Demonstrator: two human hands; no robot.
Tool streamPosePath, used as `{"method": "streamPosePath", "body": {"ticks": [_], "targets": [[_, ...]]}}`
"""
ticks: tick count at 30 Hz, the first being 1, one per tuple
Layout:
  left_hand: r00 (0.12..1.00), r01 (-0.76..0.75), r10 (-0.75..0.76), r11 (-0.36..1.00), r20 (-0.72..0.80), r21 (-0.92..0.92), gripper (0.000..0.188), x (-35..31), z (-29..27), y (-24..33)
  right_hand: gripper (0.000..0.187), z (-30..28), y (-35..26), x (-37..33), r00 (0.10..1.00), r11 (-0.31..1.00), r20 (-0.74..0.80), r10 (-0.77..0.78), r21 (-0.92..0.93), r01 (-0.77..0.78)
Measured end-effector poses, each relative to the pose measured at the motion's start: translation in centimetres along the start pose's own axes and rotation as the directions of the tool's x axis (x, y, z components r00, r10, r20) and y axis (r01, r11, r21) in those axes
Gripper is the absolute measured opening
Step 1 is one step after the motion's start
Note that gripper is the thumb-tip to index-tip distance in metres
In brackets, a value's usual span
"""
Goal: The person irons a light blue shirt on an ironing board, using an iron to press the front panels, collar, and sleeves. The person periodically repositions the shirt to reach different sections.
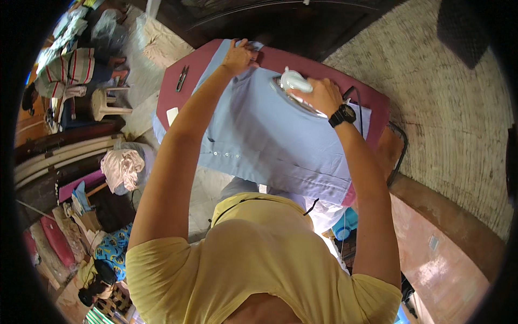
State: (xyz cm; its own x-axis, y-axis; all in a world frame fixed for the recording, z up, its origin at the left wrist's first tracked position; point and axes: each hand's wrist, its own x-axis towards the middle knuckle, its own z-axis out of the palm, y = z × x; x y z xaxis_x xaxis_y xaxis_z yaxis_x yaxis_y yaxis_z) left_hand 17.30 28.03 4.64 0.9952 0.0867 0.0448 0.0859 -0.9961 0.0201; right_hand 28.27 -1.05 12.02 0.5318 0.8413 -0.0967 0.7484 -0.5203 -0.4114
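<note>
A light blue shirt (253, 124) with a row of small buttons lies spread over a maroon padded ironing board (372, 94). Its near edge hangs toward my body. My right hand (321, 96), wearing a black watch, grips a white iron (294, 80), whose soleplate is on the cloth at the right. At the far edge, my left hand (240, 56) is on the shirt with its fingers bent around a bit of cloth; the fingertips are partly hidden. Thread snips (182, 78) lie on the board's left part, with a small white piece (172, 115) nearer me.
A dark cord (359, 105) runs beside my right wrist. Left of the board stand a beige plastic stool (110, 105) and a bag with pale pink cloth (123, 167). Other people (102, 281) are at the left. Dark wooden furniture (259, 24) borders the far side.
</note>
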Motion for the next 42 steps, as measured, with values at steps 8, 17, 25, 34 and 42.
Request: {"method": "streamPosePath", "body": {"ticks": [8, 17, 25, 34, 42], "targets": [[0.827, 0.233, -0.438, 0.838, -0.353, -0.493, 0.029, -7.7, 0.4, -3.9, 0.07, 1.4, -3.7, 3.5, 0.997, 0.996, 0.027, -0.079, 0.048, 0.078], [0.679, 0.697, -0.73, 0.609, 0.076, -0.379, 0.054, -15.6, 4.0, -6.1, 0.057, 1.2, -5.7, 3.8, 0.993, 0.997, 0.098, -0.068, 0.044, 0.064], [0.806, 0.567, -0.573, 0.677, 0.148, -0.469, 0.051, -15.5, 5.1, -9.0, 0.052, 0.5, -2.1, -3.5, 0.979, 0.986, 0.182, -0.094, 0.151, 0.067], [0.716, 0.273, -0.693, 0.159, 0.09, -0.949, 0.026, -16.5, 5.6, -10.7, 0.064, 4.1, -10.8, 1.4, 0.961, 0.972, 0.144, -0.234, 0.047, 0.23], [0.423, 0.777, -0.898, 0.428, -0.122, -0.461, 0.032, -24.1, -0.1, -6.1, 0.069, 6.9, -16.6, 4.6, 0.937, 0.954, 0.183, -0.298, 0.027, 0.298]]}}
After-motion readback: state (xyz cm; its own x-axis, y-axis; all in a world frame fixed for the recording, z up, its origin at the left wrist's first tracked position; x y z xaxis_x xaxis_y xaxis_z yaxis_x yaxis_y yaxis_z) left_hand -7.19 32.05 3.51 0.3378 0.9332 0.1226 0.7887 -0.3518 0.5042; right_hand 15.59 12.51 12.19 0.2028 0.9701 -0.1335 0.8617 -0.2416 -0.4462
